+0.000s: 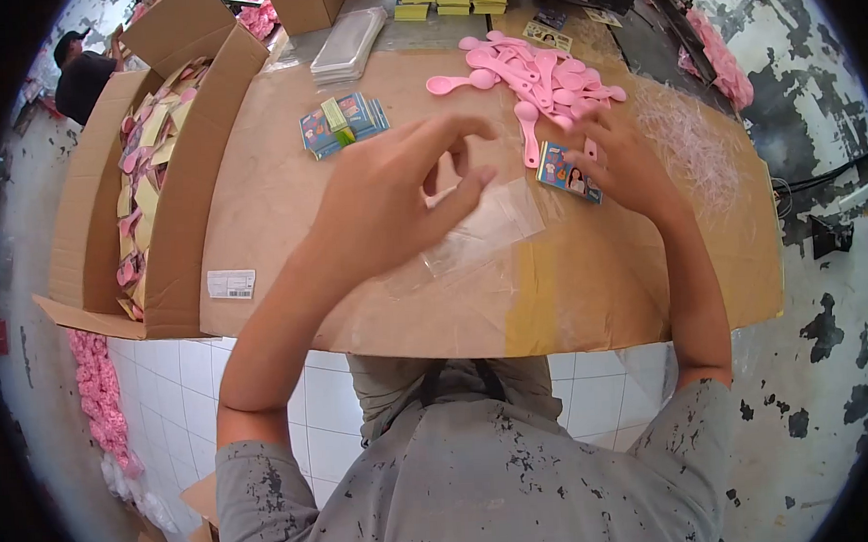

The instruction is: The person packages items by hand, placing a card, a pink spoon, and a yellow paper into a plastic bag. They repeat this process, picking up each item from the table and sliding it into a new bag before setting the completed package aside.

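the right hand [631,165] is hovering at the pink spoons [543,70], the left hand [378,201] over a clear bag [509,219].
on the worktop [267,220], the spoons are lying heaped beside a stack of cards [557,172]; the right hand's fingers are curling loosely, and i can't tell whether they are gripping anything. the left hand's thumb and fingers are standing well apart, seemingly holding nothing. picking from the heap is looking like the step in hand; the next move would be calling for a careful pinch on one spoon.

The grey short-sleeved shirt [463,488] (speckled with dark, flaky patches [269,486]) meets khaki trousers [386,382].
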Demonstrator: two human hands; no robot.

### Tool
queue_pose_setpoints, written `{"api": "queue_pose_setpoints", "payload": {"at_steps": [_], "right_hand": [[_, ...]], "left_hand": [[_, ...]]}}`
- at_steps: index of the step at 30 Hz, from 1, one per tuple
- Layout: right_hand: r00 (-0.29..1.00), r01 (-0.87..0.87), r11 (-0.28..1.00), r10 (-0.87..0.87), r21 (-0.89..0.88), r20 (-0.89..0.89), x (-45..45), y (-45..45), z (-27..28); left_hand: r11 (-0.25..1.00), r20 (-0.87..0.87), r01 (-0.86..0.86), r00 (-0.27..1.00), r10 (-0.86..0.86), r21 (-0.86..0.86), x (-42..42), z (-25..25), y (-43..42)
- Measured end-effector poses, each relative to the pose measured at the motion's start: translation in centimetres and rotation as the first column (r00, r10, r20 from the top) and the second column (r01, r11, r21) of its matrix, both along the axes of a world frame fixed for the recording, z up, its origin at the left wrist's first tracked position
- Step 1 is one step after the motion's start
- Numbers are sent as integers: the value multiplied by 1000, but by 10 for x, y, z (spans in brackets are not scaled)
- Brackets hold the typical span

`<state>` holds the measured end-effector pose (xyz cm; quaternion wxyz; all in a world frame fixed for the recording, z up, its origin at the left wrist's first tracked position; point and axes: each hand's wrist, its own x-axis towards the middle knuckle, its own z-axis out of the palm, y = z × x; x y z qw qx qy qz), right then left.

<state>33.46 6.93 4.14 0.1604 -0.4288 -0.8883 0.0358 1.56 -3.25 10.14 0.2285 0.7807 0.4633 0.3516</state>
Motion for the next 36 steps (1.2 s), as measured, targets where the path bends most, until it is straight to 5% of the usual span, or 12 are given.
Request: {"api": "queue_pose_setpoints", "payload": {"at_steps": [1,3,6,12,27,30,33,36], "right_hand": [[998,56,993,-51,-107,47,4,-10,7],[998,53,998,-52,-22,43,12,-19,-5],[995,94,994,-95,-59,-6,12,-19,-7],[940,62,968,-139,-245,-311,13,-11,-23],[802,95,930,-283,-356,-527,18,-16,-35],[766,85,932,-287,-353,-575,19,-14,-41],[736,113,937,-303,-331,-606,20,-12,-45],[677,101,928,-329,-359,-659,17,-14,-41]], "left_hand": [[999,-123,32,992,-34,-14,-6,-11,12],[995,-361,88,927,-100,-51,-16,-53,35],[989,-290,99,948,-128,-113,-20,-76,40],[864,-132,426,872,-471,-268,-54,-66,40],[842,-285,450,799,-529,-298,-35,-66,16],[827,-194,496,812,-550,-266,-34,-69,23],[853,142,501,864,-484,-143,-29,-71,28],[851,544,394,824,-160,-347,-22,-73,31]]}}
